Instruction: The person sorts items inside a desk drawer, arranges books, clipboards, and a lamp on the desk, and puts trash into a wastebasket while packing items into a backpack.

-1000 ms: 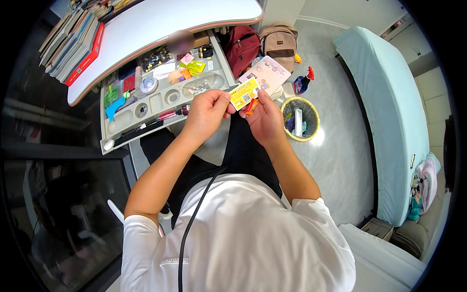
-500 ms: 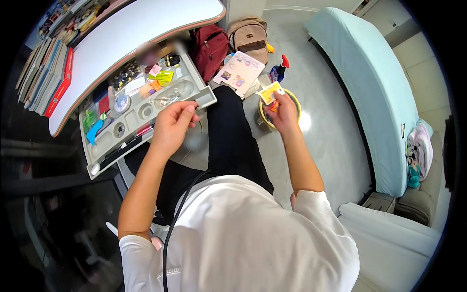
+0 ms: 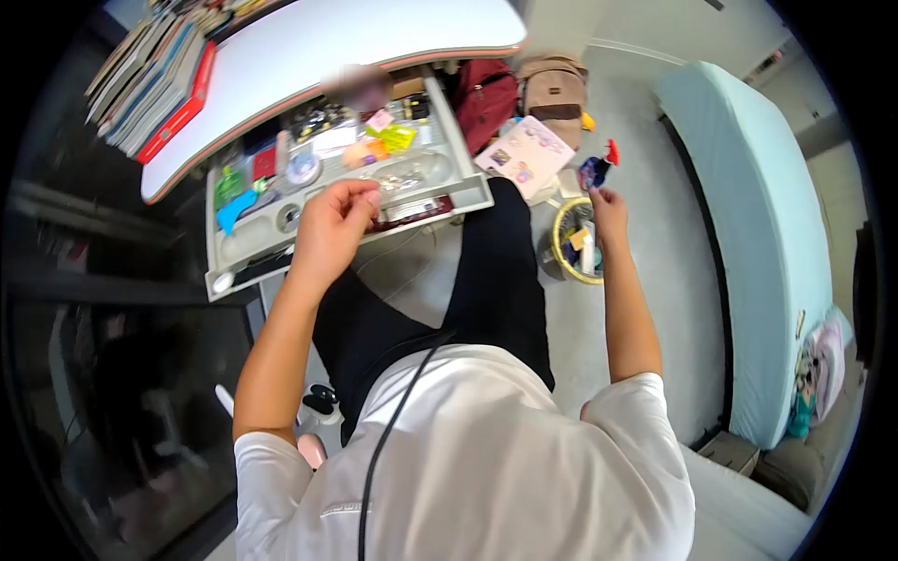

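Note:
My left hand point(image 3: 337, 220) is over the front edge of the open drawer point(image 3: 472, 194), its fingers curled together; whether anything small is in them is hidden. My right hand point(image 3: 610, 213) is beside the rim of the wastebasket point(image 3: 559, 222), fingers pressed together, with nothing clear to see in them. Inside the wastebasket lie a yellowish piece point(image 3: 579, 239) and a white box point(image 3: 588, 259). The drawer holds a lime-green packet point(image 3: 397, 138), a round white container point(image 3: 303, 168), a blue piece point(image 3: 236, 213) and many small items.
Books point(image 3: 154, 84) stand on the white desk point(image 3: 281, 47). A maroon bag point(image 3: 485, 105), a beige backpack point(image 3: 554, 93), a pink decorated folder point(image 3: 526, 154) and a spray bottle point(image 3: 595, 170) are on the floor. A bed with a light blue cover point(image 3: 748, 234) stands at the right.
Both hands held the yellow card at first; my left hand let go, and my right hand carried it to the wastebasket. The card has left my right hand, and a yellowish piece shows in the basket.

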`<state>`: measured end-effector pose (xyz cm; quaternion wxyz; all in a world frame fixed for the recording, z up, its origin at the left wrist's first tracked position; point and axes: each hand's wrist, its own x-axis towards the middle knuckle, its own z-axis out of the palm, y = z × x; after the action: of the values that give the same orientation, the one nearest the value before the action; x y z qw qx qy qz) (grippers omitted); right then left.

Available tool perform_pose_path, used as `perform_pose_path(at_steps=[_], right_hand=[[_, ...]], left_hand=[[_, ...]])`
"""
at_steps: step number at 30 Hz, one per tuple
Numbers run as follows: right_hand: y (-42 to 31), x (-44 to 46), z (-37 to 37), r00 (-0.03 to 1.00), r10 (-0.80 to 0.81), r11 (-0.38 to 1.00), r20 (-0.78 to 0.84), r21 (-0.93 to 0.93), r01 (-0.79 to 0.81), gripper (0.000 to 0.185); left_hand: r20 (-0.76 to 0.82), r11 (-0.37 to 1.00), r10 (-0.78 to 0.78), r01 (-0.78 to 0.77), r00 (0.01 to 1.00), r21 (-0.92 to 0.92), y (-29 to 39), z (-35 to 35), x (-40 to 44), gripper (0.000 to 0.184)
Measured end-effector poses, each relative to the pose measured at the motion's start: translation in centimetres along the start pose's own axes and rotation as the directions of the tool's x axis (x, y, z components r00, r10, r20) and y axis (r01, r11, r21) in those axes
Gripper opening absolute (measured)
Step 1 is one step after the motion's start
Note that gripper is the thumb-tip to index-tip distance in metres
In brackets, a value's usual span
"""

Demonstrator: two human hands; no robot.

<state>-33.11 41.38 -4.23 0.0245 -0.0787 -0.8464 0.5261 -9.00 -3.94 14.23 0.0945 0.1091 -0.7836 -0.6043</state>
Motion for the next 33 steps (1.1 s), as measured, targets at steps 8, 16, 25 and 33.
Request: perform_pose_path(at_steps=[8,16,25,33], right_hand=[[-26.2,-9.0,12.8,0.406,-0.675,0.543,0.616,0.043,0.838,0.03],[-27.7,-10.1,17.6,0.205,-0.672,0.24,0.711,-0.053,0.969,0.014],[-30.6,-14.3,14.9,0.112,-0.438,0.316,0.892,0.036,0.948,0.013],[-29.6,-17.5,13.7,0.097,-0.356,0.177,0.929,-0.035,0.984,0.022]], left_hand=[[-0.07,0.699,0.19,-0.085,0.979,0.71,-1.2,-5.9,-0.6,0.027],[-0.17,0.71,0.24,-0.053,0.956,0.702,-1.8,-8.8,-2.9,0.022],[0.038,0.723,0.05,-0.062,0.998,0.688,-1.0,-11.5,-4.9,0.014],[0.045,0.572,0.093,-0.09,0.995,0.815,-2.7,-13.5,-6.9,0.016]])
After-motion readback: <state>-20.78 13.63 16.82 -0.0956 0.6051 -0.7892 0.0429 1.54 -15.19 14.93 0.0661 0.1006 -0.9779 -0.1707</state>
